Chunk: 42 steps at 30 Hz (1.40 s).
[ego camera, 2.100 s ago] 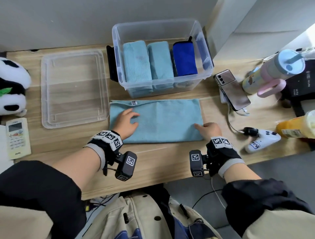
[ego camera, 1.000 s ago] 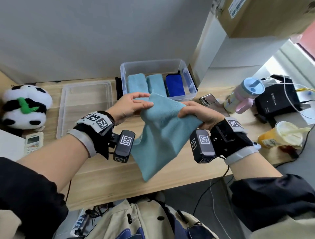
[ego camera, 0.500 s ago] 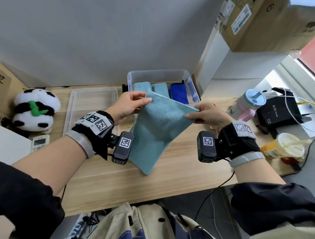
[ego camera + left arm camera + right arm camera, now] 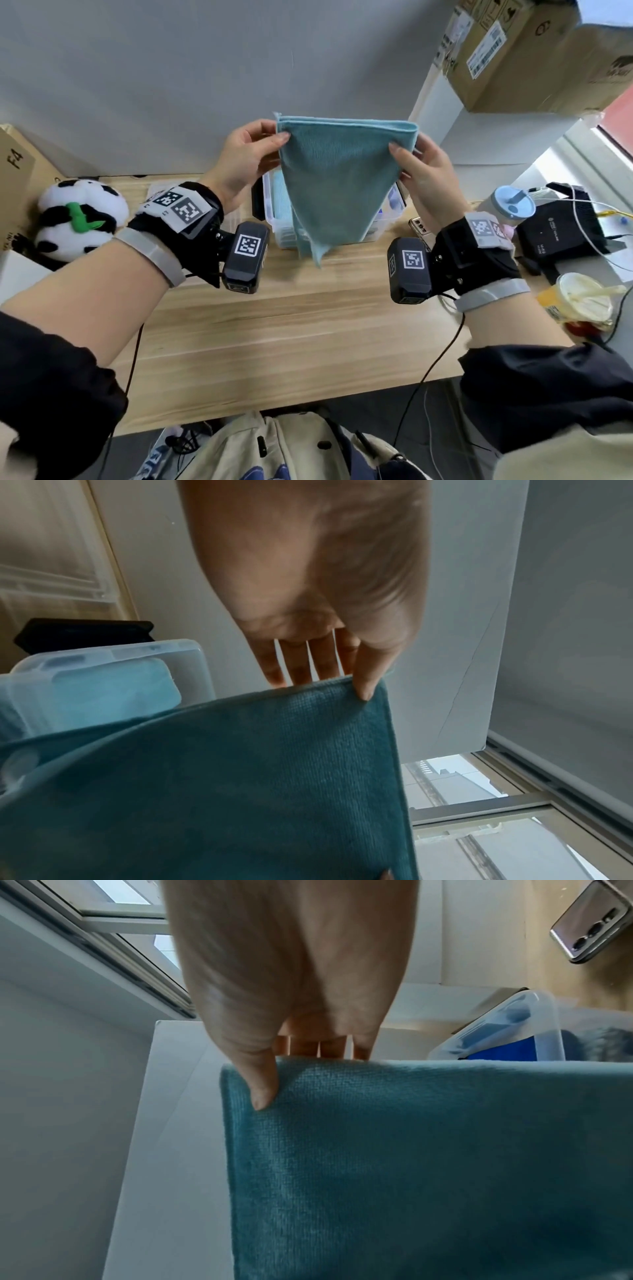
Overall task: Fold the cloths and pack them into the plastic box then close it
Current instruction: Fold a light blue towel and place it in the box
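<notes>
Cloth [image 4: 337, 178] off the tabletop [image 4: 301, 329] now, hanging above its far edge before the box [image 4: 277, 233]; left hand [image 4: 239, 164] and right hand [image 4: 424, 174] each clamped on a top corner; likely ready for another fold.

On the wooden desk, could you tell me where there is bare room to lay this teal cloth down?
Bare wood lies on the desk in front of the plastic box, between the wrists. The right side is crowded by the phone, tumbler and drink cup.

matt ribbed teal cloth [image 4: 337, 178], clear glossy plastic box [image 4: 274, 219], wood-grain table [image 4: 291, 329]
</notes>
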Each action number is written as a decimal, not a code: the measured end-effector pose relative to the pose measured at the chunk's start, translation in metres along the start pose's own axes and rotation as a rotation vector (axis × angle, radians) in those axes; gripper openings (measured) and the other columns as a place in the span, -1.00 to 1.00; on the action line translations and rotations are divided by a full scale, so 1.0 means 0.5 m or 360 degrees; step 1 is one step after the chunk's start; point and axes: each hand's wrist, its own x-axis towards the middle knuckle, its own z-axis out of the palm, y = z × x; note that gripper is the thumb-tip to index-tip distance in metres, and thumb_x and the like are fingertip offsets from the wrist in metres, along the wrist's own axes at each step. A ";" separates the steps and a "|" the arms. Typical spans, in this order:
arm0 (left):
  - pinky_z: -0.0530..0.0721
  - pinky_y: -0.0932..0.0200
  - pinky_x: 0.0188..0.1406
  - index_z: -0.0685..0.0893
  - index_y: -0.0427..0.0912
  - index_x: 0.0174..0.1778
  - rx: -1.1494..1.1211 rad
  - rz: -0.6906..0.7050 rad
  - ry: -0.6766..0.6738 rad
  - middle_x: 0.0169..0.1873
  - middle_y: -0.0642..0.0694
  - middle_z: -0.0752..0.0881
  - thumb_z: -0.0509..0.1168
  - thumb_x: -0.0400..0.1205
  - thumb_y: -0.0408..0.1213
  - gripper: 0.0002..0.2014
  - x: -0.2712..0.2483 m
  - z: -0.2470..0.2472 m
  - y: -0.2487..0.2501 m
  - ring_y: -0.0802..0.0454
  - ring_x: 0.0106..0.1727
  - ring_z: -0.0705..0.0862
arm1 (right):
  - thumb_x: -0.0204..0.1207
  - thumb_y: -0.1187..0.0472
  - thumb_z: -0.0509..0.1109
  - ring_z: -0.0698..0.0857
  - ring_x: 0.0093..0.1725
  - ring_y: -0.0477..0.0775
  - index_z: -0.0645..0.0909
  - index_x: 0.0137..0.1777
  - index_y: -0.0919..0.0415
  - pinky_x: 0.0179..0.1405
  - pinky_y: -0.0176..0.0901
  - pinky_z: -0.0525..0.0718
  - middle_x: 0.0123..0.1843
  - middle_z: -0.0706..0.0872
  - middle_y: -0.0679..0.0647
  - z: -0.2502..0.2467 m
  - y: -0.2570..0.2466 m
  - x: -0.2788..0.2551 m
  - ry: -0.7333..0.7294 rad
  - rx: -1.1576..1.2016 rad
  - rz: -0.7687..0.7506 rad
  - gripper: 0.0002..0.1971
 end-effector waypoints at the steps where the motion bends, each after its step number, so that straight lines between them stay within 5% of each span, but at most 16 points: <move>1: 0.66 0.26 -0.05 0.63 -0.13 -0.22 -0.0059 0.0001 -0.0037 -0.34 0.07 0.72 0.26 0.62 -0.42 -0.85 -0.006 -0.004 -0.001 0.18 -0.26 0.67 | 0.61 0.36 0.28 0.65 -0.09 -0.16 0.63 0.07 0.11 -0.06 -0.34 0.60 -0.08 0.71 -0.03 -0.001 -0.002 -0.007 -0.0032 0.0009 -0.0010 -0.83; 5: 0.65 0.29 -0.06 0.60 -0.13 -0.27 -0.0077 -0.0208 -0.0273 -0.29 0.03 0.68 0.35 0.48 -0.35 -0.94 -0.045 -0.028 -0.045 0.16 -0.22 0.65 | 0.51 0.24 0.37 0.66 -0.02 -0.16 0.67 0.07 0.07 -0.01 -0.35 0.62 -0.05 0.76 -0.09 -0.029 0.021 -0.057 -0.0168 -0.0080 0.0161 -0.83; 10: 0.75 0.24 -0.05 0.65 -0.16 -0.31 0.0116 -0.0811 -0.0665 -0.29 0.00 0.73 0.69 0.07 -0.06 -0.55 -0.124 -0.068 -0.180 0.14 -0.21 0.73 | 0.29 0.19 0.46 0.76 -0.06 -0.18 0.63 0.09 0.14 -0.13 -0.40 0.70 -0.08 0.83 -0.11 -0.078 0.113 -0.152 -0.0554 -0.0159 0.0880 -0.67; 14: 0.70 0.17 -0.01 0.74 -0.04 -0.36 0.0367 -0.1270 -0.0937 -0.28 -0.05 0.74 0.70 -0.09 0.08 -0.51 -0.188 -0.078 -0.299 0.06 -0.24 0.73 | 0.29 0.30 0.47 0.76 -0.07 -0.10 0.65 0.09 0.22 -0.12 -0.33 0.71 -0.05 0.81 -0.04 -0.097 0.221 -0.214 -0.0783 -0.0315 0.1383 -0.67; 16: 0.71 0.23 -0.13 0.69 -0.07 -0.27 0.0429 -0.1442 -0.0987 -0.30 -0.05 0.75 0.70 -0.06 0.04 -0.46 -0.213 -0.075 -0.335 0.08 -0.27 0.76 | 0.33 0.24 0.44 0.69 -0.01 0.03 0.63 0.13 0.25 0.00 -0.19 0.67 0.01 0.74 0.10 -0.101 0.267 -0.236 -0.0799 -0.0437 0.1567 -0.66; 19: 0.67 0.26 -0.10 0.65 -0.11 -0.08 0.0576 -0.1606 -0.1020 -0.20 -0.03 0.76 0.54 0.35 -0.08 -0.67 -0.236 -0.070 -0.363 0.11 -0.16 0.77 | 0.19 0.12 0.52 0.46 -0.07 0.16 0.62 0.01 0.25 -0.18 -0.18 0.54 -0.03 0.52 0.25 -0.101 0.320 -0.264 -0.0850 -0.0634 0.1774 -0.61; 22: 0.69 0.25 -0.17 0.68 -0.16 -0.06 0.0563 -0.1634 -0.0714 -0.16 -0.05 0.75 0.34 0.60 -0.19 -0.88 -0.236 -0.070 -0.395 0.04 -0.12 0.75 | -0.03 -0.02 0.52 0.39 -0.19 0.10 0.59 0.02 0.30 -0.29 -0.23 0.41 -0.05 0.41 0.22 -0.105 0.364 -0.289 -0.0871 -0.0730 0.1870 -0.39; 24: 0.69 0.34 -0.37 0.66 -0.14 -0.10 0.0548 -0.1560 -0.0397 -0.15 -0.09 0.72 0.28 0.64 -0.27 -0.93 -0.225 -0.070 -0.418 0.04 -0.22 0.71 | 0.08 0.07 0.53 0.45 -0.14 0.10 0.59 0.14 0.39 -0.27 -0.26 0.47 -0.03 0.47 0.22 -0.100 0.372 -0.300 -0.0878 -0.0753 0.1913 -0.37; 27: 0.63 0.43 -0.52 0.64 -0.22 0.05 0.0518 -0.1388 -0.0079 -0.19 -0.11 0.70 0.24 0.64 -0.41 -0.88 -0.204 -0.061 -0.438 0.12 -0.36 0.70 | 0.51 0.34 0.37 0.60 -0.16 0.04 0.57 0.17 0.40 -0.30 -0.37 0.63 -0.10 0.63 0.18 -0.098 0.381 -0.310 -0.0881 -0.0745 0.1958 -0.75; 29: 0.61 0.45 -0.50 0.65 -0.25 0.16 0.0522 -0.1294 0.0034 -0.21 -0.08 0.70 0.27 0.63 -0.42 -0.80 -0.192 -0.051 -0.446 0.20 -0.39 0.69 | 0.56 0.37 0.30 0.61 -0.23 -0.05 0.56 0.10 0.32 -0.34 -0.41 0.63 -0.13 0.63 0.13 -0.093 0.384 -0.315 -0.0868 -0.0757 0.1956 -0.85; 34: 0.55 0.40 -0.52 0.56 -0.30 0.39 0.0822 -0.1230 -0.0254 -0.19 -0.07 0.64 0.20 0.66 -0.41 -0.65 -0.175 -0.013 -0.456 0.07 -0.28 0.57 | 0.31 0.23 0.44 0.66 -0.16 0.01 0.57 0.24 0.41 -0.26 -0.32 0.67 0.01 0.65 0.24 -0.082 0.389 -0.320 -0.0805 -0.0719 0.1935 -0.52; 36: 0.58 0.34 -0.17 0.49 -0.39 0.43 0.1042 -0.1095 -0.0421 0.14 -0.22 0.66 0.20 0.66 -0.46 -0.61 -0.174 0.001 -0.453 -0.15 0.06 0.66 | 0.26 0.19 0.44 0.66 -0.17 0.02 0.58 0.17 0.36 -0.25 -0.30 0.67 0.00 0.66 0.25 -0.078 0.394 -0.324 -0.0804 -0.0711 0.1927 -0.54; 38: 0.45 0.36 0.11 0.47 -0.39 0.44 0.1142 -0.0993 -0.0486 0.39 -0.26 0.53 0.21 0.65 -0.48 -0.60 -0.174 0.002 -0.450 -0.15 0.33 0.56 | 0.31 0.22 0.45 0.66 -0.18 0.00 0.59 0.11 0.33 -0.26 -0.30 0.65 -0.06 0.67 0.20 -0.078 0.397 -0.326 -0.0766 -0.0666 0.1915 -0.63; 42: 0.52 0.39 -0.42 0.57 -0.27 0.33 0.0848 -0.1110 -0.0379 0.14 -0.15 0.66 0.17 0.68 -0.39 -0.70 -0.183 -0.016 -0.436 0.12 -0.24 0.59 | 0.55 0.34 0.31 0.69 -0.06 0.09 0.59 0.15 0.36 -0.16 -0.20 0.67 -0.03 0.70 0.19 -0.086 0.398 -0.323 -0.0507 -0.0409 0.1836 -0.80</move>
